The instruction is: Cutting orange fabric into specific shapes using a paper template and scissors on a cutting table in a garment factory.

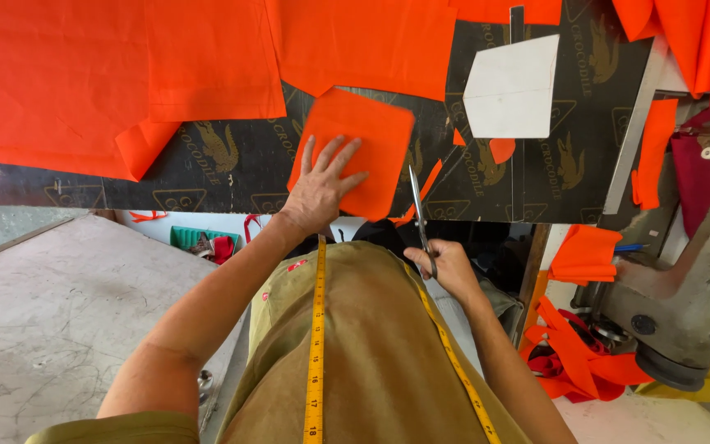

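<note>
Two hands are working: left hand (322, 187) is lying flat, fingers spread, on the orange cloth square (359, 152) at the desk's (232, 168) near edge; right hand (445, 265) is gripping scissors (419, 210).

orange square (355, 152): near edge covered by the left hand (320, 191)
scissors (421, 222): handles hidden inside the right hand (441, 265)
sewing machine (684, 288): cut off at the right edge
big orange sheets (84, 74): run past the top edge
</note>
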